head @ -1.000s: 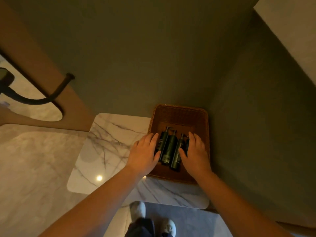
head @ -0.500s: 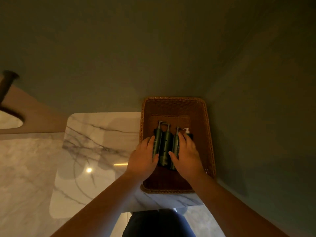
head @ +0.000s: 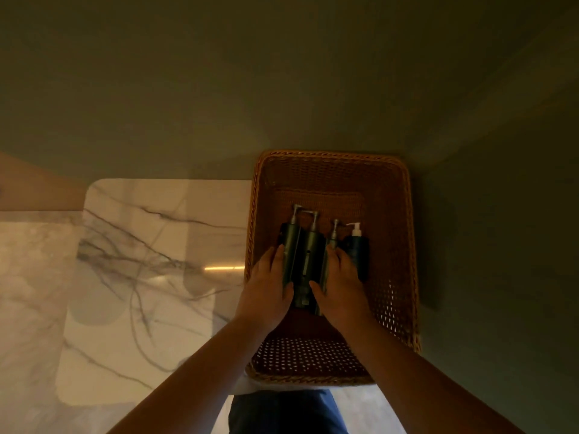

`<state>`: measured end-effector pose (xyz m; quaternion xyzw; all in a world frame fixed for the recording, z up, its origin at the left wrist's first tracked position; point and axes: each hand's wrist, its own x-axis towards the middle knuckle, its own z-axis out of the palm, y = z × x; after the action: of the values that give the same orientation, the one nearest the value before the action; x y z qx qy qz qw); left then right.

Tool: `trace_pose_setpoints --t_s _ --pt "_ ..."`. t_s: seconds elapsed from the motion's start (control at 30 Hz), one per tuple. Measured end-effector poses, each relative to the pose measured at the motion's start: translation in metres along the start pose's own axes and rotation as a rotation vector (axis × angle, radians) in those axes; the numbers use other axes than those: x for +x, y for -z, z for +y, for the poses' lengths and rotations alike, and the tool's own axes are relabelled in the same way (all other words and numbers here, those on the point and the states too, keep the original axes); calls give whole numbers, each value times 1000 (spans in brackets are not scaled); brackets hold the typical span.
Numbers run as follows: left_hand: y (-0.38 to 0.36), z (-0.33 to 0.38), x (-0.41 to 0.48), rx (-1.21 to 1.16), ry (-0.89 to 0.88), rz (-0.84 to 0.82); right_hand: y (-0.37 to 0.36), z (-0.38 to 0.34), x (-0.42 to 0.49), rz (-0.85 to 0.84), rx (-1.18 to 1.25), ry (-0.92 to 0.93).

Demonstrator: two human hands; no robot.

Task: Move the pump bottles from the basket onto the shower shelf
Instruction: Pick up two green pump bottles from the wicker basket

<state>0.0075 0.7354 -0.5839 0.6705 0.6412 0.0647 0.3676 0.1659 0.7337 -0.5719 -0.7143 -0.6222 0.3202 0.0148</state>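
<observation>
A brown woven basket stands on a marble shelf against the wall. Three dark green pump bottles with metal pumps lie side by side on its bottom. Beside them on the right lies a dark blue bottle with a white pump. My left hand wraps the leftmost green bottle, fingers along its left side and thumb on top. My right hand clasps the third green bottle, covering most of its body. The middle green bottle shows between my thumbs.
The olive-green wall rises right behind the basket and along its right side. The shelf stretches left to a rounded corner, with a paler marble surface beyond. My dark blue trousers show below the basket.
The view has closed in on the basket. My right hand has slid left, uncovering the blue bottle with the white pump. Both hands stay on the green bottles.
</observation>
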Motion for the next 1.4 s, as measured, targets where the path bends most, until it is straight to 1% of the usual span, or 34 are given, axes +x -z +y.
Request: trace_pose_setpoints --t_s 0.3,0.5,0.8,1.0,1.1,1.17,1.3,1.4 --pt "-55 -22 43 -79 111 -51 -50 37 47 -111 -20 11" --pt "-85 -27 63 2 147 -70 -76 48 63 -147 -1 48" --pt "-109 -35 84 98 211 -61 -93 55 79 -109 92 23" --pt "-114 -40 90 52 242 -62 -103 54 85 -73 143 -47" --pt "-115 -42 92 73 263 -48 -107 52 88 -78 149 -66" --pt "-116 -44 93 90 288 -54 -109 51 91 -77 176 -74" --pt "-120 -45 93 24 335 -77 -112 49 96 -46 262 -96" --pt "-123 -45 92 14 350 -61 -112 50 98 -52 307 -117"
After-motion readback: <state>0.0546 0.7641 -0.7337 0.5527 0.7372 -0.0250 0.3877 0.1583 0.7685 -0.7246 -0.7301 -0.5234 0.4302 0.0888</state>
